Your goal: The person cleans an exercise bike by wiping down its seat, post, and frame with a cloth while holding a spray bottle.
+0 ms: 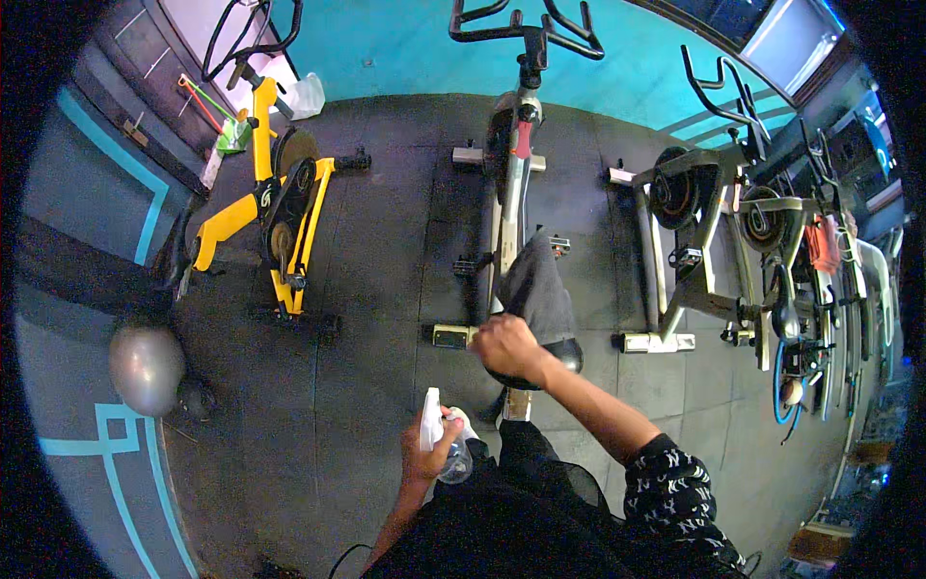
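Note:
My left hand (421,455) is wrapped round a spray bottle (431,417) with a white trigger head and a clear body, held low in front of me. My right hand (509,347) is closed at the saddle (573,356) of the middle exercise bike (506,227). A dark grey cloth (542,285) stretches forward from that fist, over the rear of the bike's frame. Part of the black saddle is hidden beneath the hand and the cloth.
A yellow exercise bike (228,222) stands to the left, near a silver exercise ball (147,369) by the wall. Grey exercise bikes (709,241) line the right side, one with an orange cloth (823,243). A green dustpan (232,136) sits at the far left.

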Demonstrator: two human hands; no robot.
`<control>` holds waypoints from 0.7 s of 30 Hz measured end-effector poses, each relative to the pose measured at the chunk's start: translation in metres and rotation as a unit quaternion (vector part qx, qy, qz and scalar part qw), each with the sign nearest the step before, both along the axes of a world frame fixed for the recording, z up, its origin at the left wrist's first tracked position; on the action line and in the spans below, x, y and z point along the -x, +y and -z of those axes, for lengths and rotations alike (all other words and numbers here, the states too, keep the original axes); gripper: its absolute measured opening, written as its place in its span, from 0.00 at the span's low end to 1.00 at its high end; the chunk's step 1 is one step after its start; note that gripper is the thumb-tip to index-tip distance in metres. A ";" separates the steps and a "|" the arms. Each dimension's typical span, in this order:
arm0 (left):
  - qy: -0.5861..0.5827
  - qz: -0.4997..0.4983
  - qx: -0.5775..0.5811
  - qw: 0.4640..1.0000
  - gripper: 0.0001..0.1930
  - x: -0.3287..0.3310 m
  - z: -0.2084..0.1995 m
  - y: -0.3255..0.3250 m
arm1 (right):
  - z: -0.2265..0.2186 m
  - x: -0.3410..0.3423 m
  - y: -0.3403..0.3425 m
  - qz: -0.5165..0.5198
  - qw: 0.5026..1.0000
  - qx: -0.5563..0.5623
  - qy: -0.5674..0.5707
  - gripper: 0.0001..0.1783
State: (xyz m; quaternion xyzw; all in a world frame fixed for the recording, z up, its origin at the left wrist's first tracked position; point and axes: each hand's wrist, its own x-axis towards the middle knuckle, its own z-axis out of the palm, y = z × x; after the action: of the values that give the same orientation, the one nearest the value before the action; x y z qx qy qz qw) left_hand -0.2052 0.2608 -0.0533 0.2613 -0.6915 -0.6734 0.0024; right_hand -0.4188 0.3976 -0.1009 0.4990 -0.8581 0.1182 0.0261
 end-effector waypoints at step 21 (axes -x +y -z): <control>0.014 0.046 0.007 0.999 0.13 0.014 -0.002 0.014 | -0.054 -0.029 0.049 0.246 0.968 0.038 -0.036 0.37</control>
State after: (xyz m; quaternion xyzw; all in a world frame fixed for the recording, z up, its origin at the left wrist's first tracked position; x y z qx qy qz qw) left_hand -0.2192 0.2747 -0.0512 0.2197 -0.7075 -0.6715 -0.0175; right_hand -0.3899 0.4463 -0.0471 0.2668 -0.9496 0.1589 0.0423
